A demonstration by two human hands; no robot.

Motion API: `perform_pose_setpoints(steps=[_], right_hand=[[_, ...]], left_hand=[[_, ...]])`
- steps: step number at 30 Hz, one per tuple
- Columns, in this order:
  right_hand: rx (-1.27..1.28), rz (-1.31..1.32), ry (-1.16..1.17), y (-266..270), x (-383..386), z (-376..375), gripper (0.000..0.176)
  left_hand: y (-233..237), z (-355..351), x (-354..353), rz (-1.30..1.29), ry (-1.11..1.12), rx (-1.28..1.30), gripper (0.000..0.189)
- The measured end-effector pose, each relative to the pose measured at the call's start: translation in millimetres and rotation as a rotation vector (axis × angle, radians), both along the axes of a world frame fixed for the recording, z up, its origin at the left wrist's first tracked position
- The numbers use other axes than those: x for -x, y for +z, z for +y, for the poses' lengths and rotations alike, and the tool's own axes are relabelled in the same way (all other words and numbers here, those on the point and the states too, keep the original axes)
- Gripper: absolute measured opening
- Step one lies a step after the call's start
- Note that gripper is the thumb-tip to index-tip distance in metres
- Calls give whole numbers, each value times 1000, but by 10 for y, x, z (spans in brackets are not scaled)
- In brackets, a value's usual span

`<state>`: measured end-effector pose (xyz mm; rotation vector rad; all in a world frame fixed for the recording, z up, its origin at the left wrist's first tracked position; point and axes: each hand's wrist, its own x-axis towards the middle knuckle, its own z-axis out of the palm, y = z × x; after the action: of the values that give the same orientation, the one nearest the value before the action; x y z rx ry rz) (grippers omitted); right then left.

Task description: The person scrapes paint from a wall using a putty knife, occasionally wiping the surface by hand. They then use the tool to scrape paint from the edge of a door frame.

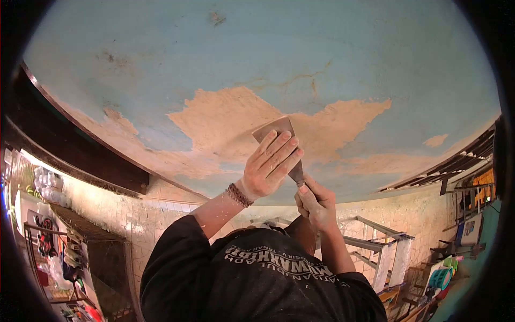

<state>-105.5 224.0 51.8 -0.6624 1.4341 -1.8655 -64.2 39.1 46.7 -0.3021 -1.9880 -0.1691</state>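
A scraper (296,170) with a wide, flat metal blade lies against the blue painted wall (343,43), its edge on a patch of bare tan plaster (225,115). My right hand (316,203) is closed around its handle, thumb along the neck. Pressed flat on the blade is my left hand (272,163), fingers stretched out and dusty with white flecks. Blue paint with ragged edges surrounds the bare patch. A thin crack runs through the paint above it.
Behind me stands a wooden ladder or frame (383,244). A dark cabinet (104,268) and shelves with cluttered items are at the lower left. Furniture and a turquoise basket (441,278) are at the lower right. A dark beam (80,145) borders the wall.
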Motion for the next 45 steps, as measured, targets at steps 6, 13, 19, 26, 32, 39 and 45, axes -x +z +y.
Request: perform_pose_setpoints(steps=[6,13,19,26,32,39,45], right_hand=[[24,-8,48,-69,70,-46,38],[7,41,6,21,37,-108,37],[-19,-80,-4,87,61,-40,35],[-30,31,-60,-8,122,21,33],[8,64,-30,65,68,-74,33],[-34,100,-43,100,43,-118,35],[-61,28,-40,108,118,6,35]], left_hand=[[-11,-5,26,-5,46,42,30],[86,-170,12,15,39,120,29],[206,-203,-15,-64,-4,187,28],[107,-157,23,-93,-46,176,32],[226,-256,-11,-62,15,253,26],[239,-293,-30,-40,3,178,31],[236,-172,27,-79,-30,166,33]])
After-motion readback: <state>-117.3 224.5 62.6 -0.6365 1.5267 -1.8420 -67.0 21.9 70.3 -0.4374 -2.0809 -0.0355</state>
